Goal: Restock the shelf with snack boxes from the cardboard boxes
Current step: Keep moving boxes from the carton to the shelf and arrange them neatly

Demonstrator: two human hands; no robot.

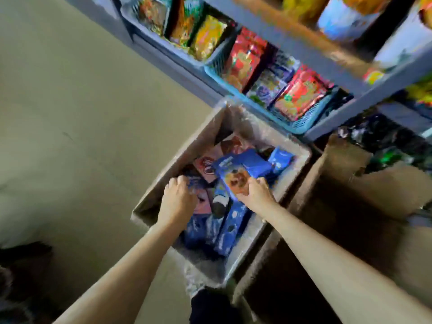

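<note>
From where I watch, my left hand (178, 197) is down in the open brown cardboard box (163, 183), its grip curled over a small dark-blue snack box (195, 182). Just right of that grip, my right hand (256, 194) has its grip clamped on the near end of a blue rectangular snack box with a cookie picture (236, 171), which is tilted up but not out of the carton. Many blue and pink boxes lie beneath both grips, and the grey shelf (364, 94) beyond holds basketed packets, so I judge most restocking remains.
</note>
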